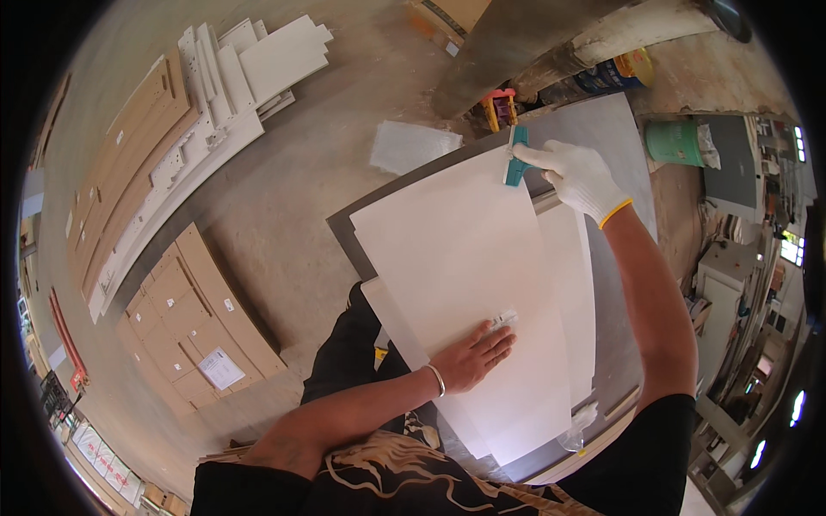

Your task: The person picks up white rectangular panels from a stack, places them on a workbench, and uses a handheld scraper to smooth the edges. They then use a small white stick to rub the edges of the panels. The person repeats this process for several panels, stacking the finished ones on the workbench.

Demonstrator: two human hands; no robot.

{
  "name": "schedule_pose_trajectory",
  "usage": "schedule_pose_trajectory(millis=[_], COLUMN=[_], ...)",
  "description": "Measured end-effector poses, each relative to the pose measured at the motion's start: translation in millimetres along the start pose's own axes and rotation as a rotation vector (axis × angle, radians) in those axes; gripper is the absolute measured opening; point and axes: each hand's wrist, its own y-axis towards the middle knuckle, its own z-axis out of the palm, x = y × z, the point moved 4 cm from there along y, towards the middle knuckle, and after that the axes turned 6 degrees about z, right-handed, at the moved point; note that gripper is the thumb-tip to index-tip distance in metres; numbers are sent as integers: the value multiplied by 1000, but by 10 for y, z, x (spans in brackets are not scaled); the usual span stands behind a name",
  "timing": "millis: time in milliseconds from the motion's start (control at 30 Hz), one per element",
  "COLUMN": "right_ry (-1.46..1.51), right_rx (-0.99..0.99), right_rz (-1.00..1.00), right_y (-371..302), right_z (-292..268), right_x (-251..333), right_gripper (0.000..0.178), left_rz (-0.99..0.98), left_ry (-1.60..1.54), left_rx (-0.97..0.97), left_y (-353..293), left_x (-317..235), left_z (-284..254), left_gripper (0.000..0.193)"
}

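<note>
A teal plastic scraper-like tool (516,159) is gripped in the fingers of the white-gloved right hand (578,176), right at the far edge of a big flat white panel (456,249). That panel's laid over another long white board (570,275) on a smooth grey tabletop (615,129). Its nearer half is covered by the bare left hand (469,357), fingers stretched out flat, a small blurry whitish piece (505,320) by the tips.
</note>
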Motion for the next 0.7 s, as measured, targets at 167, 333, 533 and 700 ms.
schedule_pose_trajectory(millis=[167,333,533,700], right_ry=[86,214,169,45], right_rx=[-32,-137,-83,34], right_rz=[13,-184,-224,-246], right_y=[17,118,227,331], right_z=[-1,-22,-14,30], right_x=[148,548,1008,1400], right_gripper=[56,52,50,52], left_rz=[-2,-21,-15,-21], left_ry=[11,1,-22,-44], left_rx=[10,-25,-44,-67], left_y=[9,-4,-8,-2], left_x=[-24,-32,-32,-35], left_z=[61,51,52,68], left_gripper=[62,63,64,62])
